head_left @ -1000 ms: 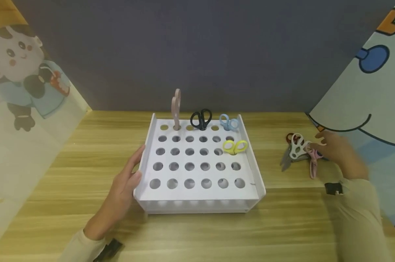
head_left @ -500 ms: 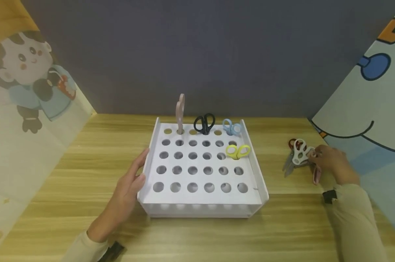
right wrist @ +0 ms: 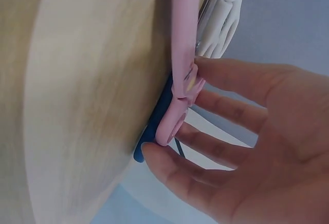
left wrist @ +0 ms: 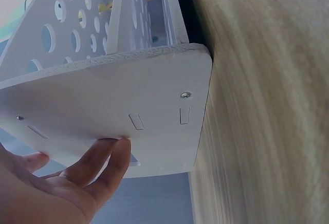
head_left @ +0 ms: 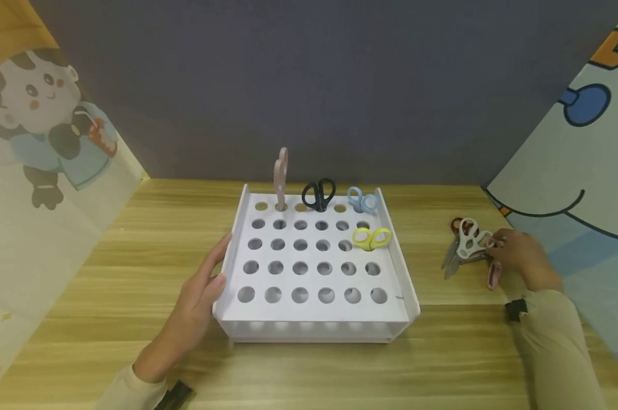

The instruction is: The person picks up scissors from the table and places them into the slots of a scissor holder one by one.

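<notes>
A white rack [head_left: 287, 282] with rows of round holes sits mid-table. My left hand [head_left: 221, 261] rests flat against its left wall [left wrist: 128, 90], fingers [left wrist: 110, 157] straight. Standing in the rack's far holes are a tall beige pair of scissors [head_left: 280, 171], a black pair [head_left: 318, 193], a light blue pair [head_left: 362, 200] and a yellow pair [head_left: 372, 237]. On the right lies a loose pile: white-handled scissors [head_left: 466, 242], a red pair [head_left: 455, 225] and pink scissors [head_left: 494, 274]. My right hand [head_left: 495, 242] is on this pile. Its fingertips [right wrist: 205, 67] pinch the pink scissors' handle [right wrist: 182, 39], above a dark blue handle [right wrist: 154, 126].
The wooden table [head_left: 109, 273] stretches left of and in front of the rack. Cartoon-printed panels [head_left: 42, 171] [head_left: 585, 171] close in both sides and a grey wall [head_left: 309, 85] stands behind. The right panel is close behind the scissors pile.
My right hand came down from beside the pile onto the pink scissors' handle and has stayed there. The left hand and rack have held still.
</notes>
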Motion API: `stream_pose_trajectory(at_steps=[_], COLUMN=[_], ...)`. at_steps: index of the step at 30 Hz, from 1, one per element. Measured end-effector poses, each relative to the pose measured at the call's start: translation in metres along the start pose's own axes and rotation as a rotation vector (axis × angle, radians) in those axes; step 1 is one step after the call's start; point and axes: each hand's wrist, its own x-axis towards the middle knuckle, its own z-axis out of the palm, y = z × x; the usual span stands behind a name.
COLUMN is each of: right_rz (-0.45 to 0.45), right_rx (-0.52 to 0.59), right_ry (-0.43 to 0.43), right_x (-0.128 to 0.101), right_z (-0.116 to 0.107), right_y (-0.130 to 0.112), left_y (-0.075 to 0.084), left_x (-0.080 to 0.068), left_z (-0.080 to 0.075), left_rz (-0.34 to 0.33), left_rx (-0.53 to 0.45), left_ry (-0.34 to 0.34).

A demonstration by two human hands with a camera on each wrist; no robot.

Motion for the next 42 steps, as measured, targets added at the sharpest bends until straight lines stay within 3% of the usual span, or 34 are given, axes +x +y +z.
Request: stream_pose_trajectory(at_steps=[4,15,23,42], right_rz=[-0.004,0.043,0.062,-0.021], right_rx=[0.01,0.092,0.092,0.081], right_ry=[0.003,0.021,0.04,0.199], right_x=[0.0,-0.005,-0.009,-0.006], right_z=[-0.002,-0.004,-0.011,-0.015], right_y=[-0.001,0.001,-0.004,-0.025], left_y=[0.001,0.0,0.001,-0.002], left_x=[0.0,0.0,0.002,-0.002], left_z=[0.001,-0.001,0.001,-0.001], left_rz=[0.02,-0.003,0.008,0.009], left_rx=[-0.013,0.036,0.041,0.09], left_ry=[0.026,-0.014,0.006,-0.01])
